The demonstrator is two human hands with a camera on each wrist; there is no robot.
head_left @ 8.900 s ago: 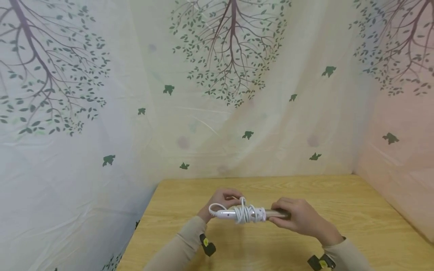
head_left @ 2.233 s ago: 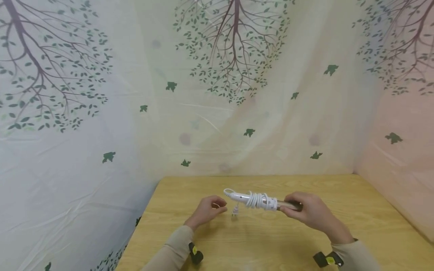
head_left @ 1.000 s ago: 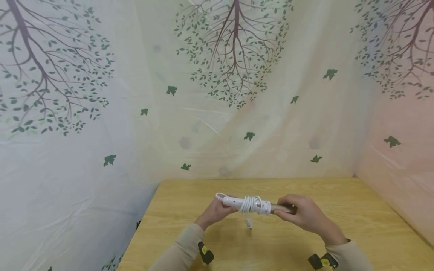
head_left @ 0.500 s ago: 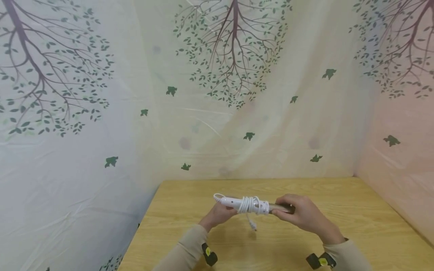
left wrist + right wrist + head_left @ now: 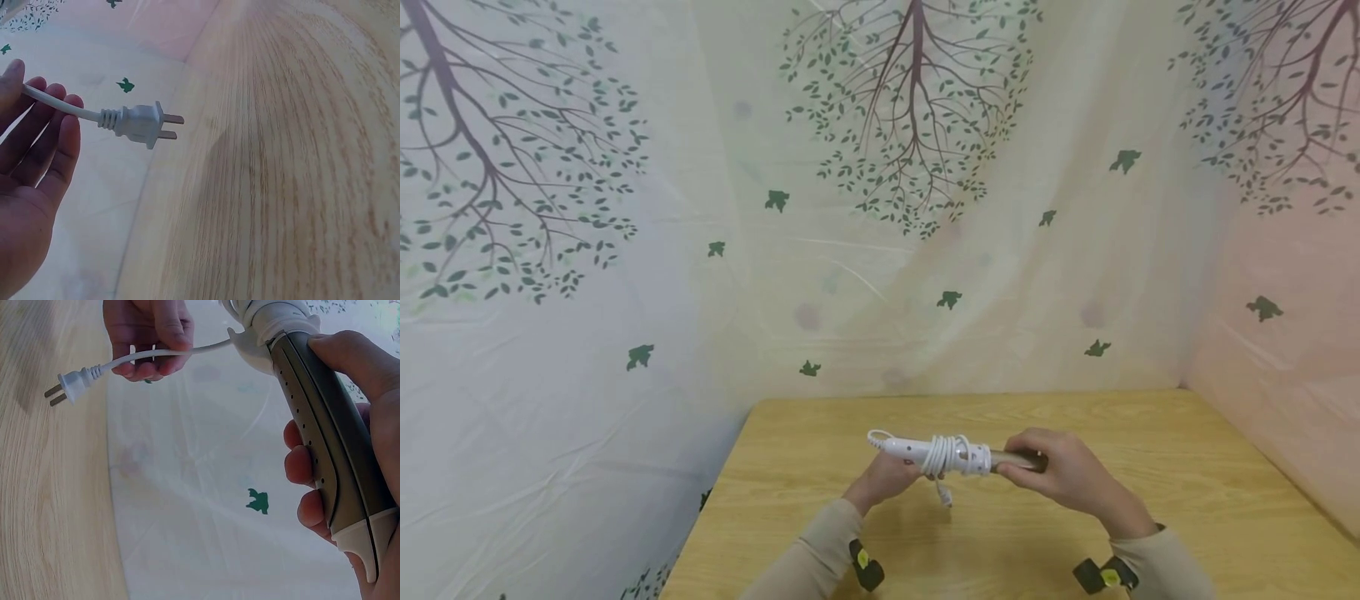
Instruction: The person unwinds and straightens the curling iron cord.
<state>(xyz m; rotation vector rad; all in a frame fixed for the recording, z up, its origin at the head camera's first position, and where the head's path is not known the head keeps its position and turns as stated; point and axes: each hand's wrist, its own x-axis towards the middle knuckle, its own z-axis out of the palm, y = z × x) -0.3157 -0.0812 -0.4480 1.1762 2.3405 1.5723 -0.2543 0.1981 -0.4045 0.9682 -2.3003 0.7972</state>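
My right hand (image 5: 1067,471) grips the gold-brown barrel of a hair straightener (image 5: 898,450), held level above the table. Fingers and thumb wrap both halves of that barrel (image 5: 325,419) in the right wrist view. A white power cord (image 5: 942,455) is wound several times round the middle of the white handle, and a loop of it stands out at the handle's end. Under the handle, my left hand (image 5: 883,481) pinches the cord's loose end between thumb and fingers. The two-pin plug (image 5: 140,124) sticks out past those fingertips and points down toward the table in the head view.
The wooden table (image 5: 805,425) lies below both hands. Pale cloth (image 5: 880,275) printed with trees and birds hangs behind it and along both sides. Dark straps with camera mounts (image 5: 867,567) sit at both wrists.
About two seconds ago my left hand was apart from the straightener while the plug dangled. Since then it has moved under the handle and taken the cord. The plug has just swung slightly left.
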